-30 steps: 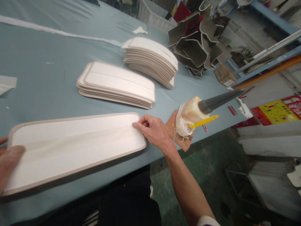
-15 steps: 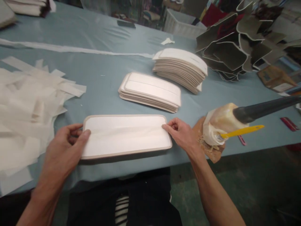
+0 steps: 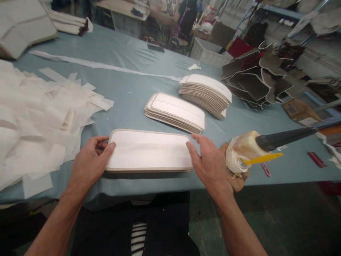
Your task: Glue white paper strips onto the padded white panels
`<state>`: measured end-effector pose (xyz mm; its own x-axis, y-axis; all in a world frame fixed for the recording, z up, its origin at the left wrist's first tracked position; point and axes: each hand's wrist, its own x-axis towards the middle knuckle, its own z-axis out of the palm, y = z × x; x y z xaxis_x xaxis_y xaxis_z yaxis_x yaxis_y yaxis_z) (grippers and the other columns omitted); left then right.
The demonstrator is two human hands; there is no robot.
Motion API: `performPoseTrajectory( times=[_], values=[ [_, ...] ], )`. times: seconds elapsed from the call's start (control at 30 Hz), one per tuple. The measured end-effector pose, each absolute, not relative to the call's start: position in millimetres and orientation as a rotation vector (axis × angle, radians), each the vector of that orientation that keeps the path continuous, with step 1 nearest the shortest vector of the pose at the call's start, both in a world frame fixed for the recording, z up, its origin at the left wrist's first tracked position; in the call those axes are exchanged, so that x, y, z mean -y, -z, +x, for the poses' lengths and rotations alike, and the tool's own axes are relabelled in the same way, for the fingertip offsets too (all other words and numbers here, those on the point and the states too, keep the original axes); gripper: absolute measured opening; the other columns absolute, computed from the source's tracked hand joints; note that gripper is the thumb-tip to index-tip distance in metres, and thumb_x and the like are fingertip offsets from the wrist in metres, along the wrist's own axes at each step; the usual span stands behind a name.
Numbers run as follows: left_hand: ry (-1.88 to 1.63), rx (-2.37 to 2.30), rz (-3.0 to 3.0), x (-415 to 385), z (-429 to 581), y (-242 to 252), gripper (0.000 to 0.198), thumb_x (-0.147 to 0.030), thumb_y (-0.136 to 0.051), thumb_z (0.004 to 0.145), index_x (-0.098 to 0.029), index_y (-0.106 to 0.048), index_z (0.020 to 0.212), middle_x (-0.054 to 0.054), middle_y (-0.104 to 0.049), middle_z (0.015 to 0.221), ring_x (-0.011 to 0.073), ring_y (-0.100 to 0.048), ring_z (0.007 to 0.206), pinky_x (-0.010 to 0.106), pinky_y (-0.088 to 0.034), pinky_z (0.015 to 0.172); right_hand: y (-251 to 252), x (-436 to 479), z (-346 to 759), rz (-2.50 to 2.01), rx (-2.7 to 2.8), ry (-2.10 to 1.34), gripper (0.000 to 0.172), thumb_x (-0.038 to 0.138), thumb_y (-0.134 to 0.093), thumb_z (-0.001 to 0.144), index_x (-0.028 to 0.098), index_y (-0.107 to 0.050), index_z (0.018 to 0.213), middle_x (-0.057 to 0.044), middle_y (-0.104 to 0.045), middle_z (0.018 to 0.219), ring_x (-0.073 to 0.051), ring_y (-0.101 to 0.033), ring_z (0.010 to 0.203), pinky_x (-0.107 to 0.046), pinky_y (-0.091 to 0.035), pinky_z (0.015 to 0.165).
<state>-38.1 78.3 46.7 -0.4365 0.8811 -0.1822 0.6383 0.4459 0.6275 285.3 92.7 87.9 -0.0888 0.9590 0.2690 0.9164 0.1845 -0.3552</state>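
Right grip (image 3: 210,165) has loosened, thumb and finger parted against white panel (image 3: 149,151); my left grip (image 3: 90,160) pinches opposite end.

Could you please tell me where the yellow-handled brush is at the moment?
In the head view, the yellow-handled brush is on the right side, its lower end in the mouth of the stained whitish container, to the right of the right hand.

Both hands (image 3: 92,158) (image 3: 210,163) well apart, thumbs (image 3: 109,150) inward, bare forearms (image 3: 64,211) aslant from below.
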Motion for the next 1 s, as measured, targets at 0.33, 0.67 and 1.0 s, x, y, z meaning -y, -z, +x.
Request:
performPoseTrajectory(
  times=[0.33,0.67,1.0],
  values=[
    [-0.688,-2.205,1.271,-80.2,-42.3,-31.6,0.069,-0.060,-0.052,0.086,-0.016,-0.060,0.138,0.007,-0.074,0.106,0.0231,-0.066,0.085,0.034,-0.049,0.073,-38.2,-29.8,174.0,-1.161,2.565,-0.123,0.080,0.062,-0.057,0.105,0.005,-0.047,0.161,-0.017,-0.039,0.175,-0.032,-0.033,0.163,-0.049,-0.024,0.136],
    [-0.635,-2.239,1.279,-81.1,-40.8,-36.4,0.068,-0.060,-0.053,0.088,-0.017,-0.060,0.139,0.007,-0.074,0.107,0.0231,-0.066,0.086,0.034,-0.048,0.076,-20.5,-50.8,221.7,-1.436,2.470,-0.058,0.097,0.075,-0.054,0.101,0.000,-0.047,0.162,-0.023,-0.037,0.174,-0.037,-0.035,0.162,-0.055,-0.026,0.133],
    [-0.708,-2.349,2.023,-58.9,-21.8,-56.7,0.060,-0.051,-0.039,0.105,-0.009,-0.064,0.139,0.023,-0.069,0.139,0.0430,-0.065,0.129,0.061,-0.050,0.112,-15.7,-53.0,226.4,-1.472,2.407,-0.052,0.100,0.080,-0.052,0.099,0.002,-0.049,0.161,-0.022,-0.039,0.173,-0.037,-0.036,0.162,-0.051,-0.026,0.133]
  ],
)
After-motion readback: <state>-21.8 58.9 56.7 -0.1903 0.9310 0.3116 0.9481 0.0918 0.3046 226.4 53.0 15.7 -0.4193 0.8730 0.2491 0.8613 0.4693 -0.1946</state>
